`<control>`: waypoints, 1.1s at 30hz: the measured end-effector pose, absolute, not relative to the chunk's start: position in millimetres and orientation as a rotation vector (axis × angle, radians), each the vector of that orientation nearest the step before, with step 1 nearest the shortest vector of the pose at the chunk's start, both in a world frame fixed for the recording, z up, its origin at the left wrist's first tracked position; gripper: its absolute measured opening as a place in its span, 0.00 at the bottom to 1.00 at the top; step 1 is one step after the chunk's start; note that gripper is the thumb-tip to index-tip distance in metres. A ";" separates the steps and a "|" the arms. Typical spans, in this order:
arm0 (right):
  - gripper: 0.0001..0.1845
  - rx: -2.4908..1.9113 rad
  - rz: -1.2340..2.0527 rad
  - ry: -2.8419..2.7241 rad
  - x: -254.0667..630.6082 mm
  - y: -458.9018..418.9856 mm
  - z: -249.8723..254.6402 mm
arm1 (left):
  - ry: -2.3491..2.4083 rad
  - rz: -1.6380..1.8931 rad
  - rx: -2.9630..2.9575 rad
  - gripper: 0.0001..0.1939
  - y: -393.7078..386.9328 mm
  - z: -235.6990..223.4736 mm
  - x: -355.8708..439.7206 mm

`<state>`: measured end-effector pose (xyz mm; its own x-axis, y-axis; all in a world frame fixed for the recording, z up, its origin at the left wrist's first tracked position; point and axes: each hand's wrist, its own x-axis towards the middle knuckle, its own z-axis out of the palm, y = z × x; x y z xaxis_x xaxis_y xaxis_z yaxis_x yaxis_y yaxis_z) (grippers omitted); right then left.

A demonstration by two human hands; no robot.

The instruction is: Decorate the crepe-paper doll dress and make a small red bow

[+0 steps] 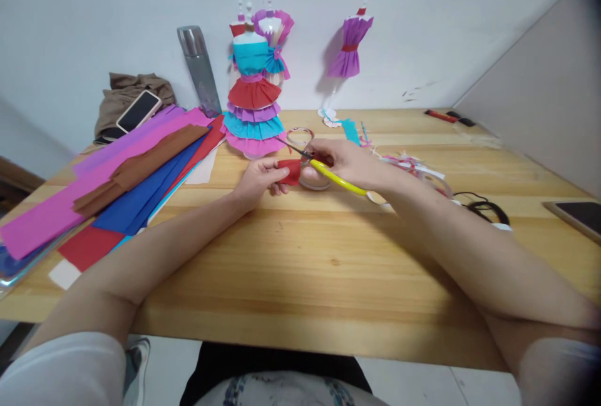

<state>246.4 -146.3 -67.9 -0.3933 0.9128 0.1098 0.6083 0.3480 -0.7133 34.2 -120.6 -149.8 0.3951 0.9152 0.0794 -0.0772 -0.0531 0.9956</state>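
Observation:
My left hand (259,181) pinches a small folded piece of red crepe paper (290,171) just above the wooden table (300,268). My right hand (345,163) grips yellow-handled scissors (328,174); their blades point left and up over the top edge of the red piece. A clear tape roll (313,181) lies on the table under the two hands. Both hands meet near the table's middle, in front of a small mannequin in a layered paper dress (253,99).
Sheets of pink, brown, blue and red crepe paper (117,187) fan across the left. A steel flask (200,71), a phone (138,111) on brown cloth, a second tape roll (300,137), a purple-dressed mannequin (350,46), paper scraps (408,165), a black cable (486,209) and another phone (577,215) lie around.

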 end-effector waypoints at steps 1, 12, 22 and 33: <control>0.16 -1.330 0.741 -2.214 248.6 -148.2 -63.7 | 0.825 0.986 1.369 0.18 -120.9 -149.6 34.1; 0.17 -1.337 0.718 -2.613 282.1 -140.8 -50.0 | 0.814 0.991 1.343 0.13 -123.5 -146.8 34.6; 0.12 -1.306 0.610 -2.714 268.3 -148.8 -48.1 | 0.797 0.958 1.341 0.11 -123.0 -146.5 34.6; 0.18 -1.284 0.621 -2.750 271.5 -144.8 -51.2 | 0.785 0.956 1.367 0.12 -124.2 -146.3 35.0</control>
